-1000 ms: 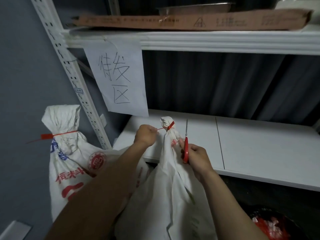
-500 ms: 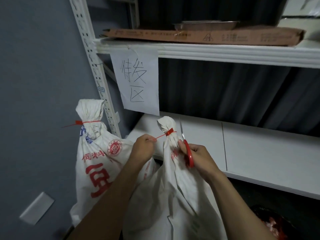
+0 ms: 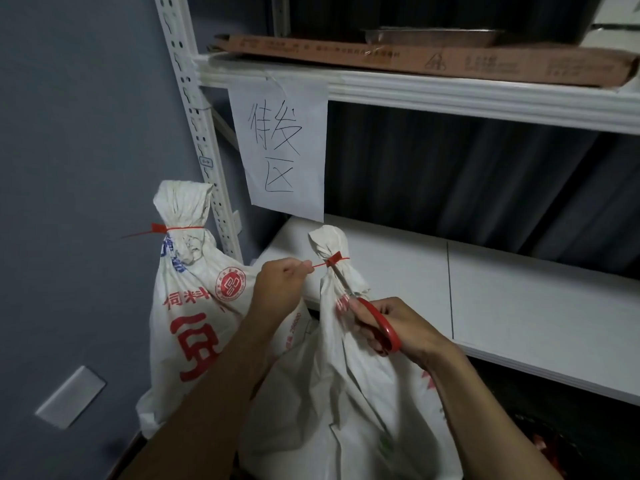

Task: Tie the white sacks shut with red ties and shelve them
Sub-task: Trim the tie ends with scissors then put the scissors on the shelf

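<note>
At the left a tied sack (image 3: 194,306) stands beside the shelf post (image 3: 207,150). The left hand (image 3: 280,282) has its fingers clamped on the tail of the red tie (image 3: 337,259) around the front sack (image 3: 343,358), before the lower shelf (image 3: 519,306). The right hand (image 3: 405,327) has its fingers curled on red scissors (image 3: 377,323), blades pointing to the tie.

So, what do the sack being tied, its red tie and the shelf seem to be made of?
Near sack: probably woven plastic, matt; it creases stiffly and carries printing.
Red tie: looks like a thin plastic zip tie, with a locking head and straight tail.
Shelf: smooth white board, material unclear.
</note>
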